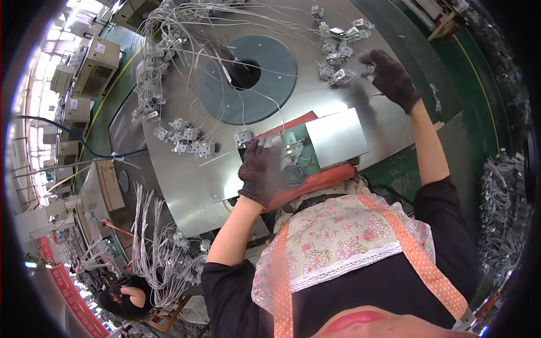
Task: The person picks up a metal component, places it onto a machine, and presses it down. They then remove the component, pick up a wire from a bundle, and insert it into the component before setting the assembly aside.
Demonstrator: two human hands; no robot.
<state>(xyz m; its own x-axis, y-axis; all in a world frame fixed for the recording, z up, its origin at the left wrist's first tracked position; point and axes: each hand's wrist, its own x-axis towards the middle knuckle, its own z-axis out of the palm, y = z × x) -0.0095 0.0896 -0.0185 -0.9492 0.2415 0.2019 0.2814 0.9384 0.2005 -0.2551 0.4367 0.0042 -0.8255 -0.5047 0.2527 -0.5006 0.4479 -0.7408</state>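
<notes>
On the desk (174, 197), a metal bracket (243, 137) is lying left-to-right lengthwise beside the left hand (261, 167); whether that grip or the right hand (393, 80) is pinching, I cannot tell. A red banner (70, 296) is bearing writing.

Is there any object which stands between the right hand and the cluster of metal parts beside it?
Nothing visible stands between the right hand and the metal parts to its left; whether it touches or holds one is too blurred to tell.
</notes>
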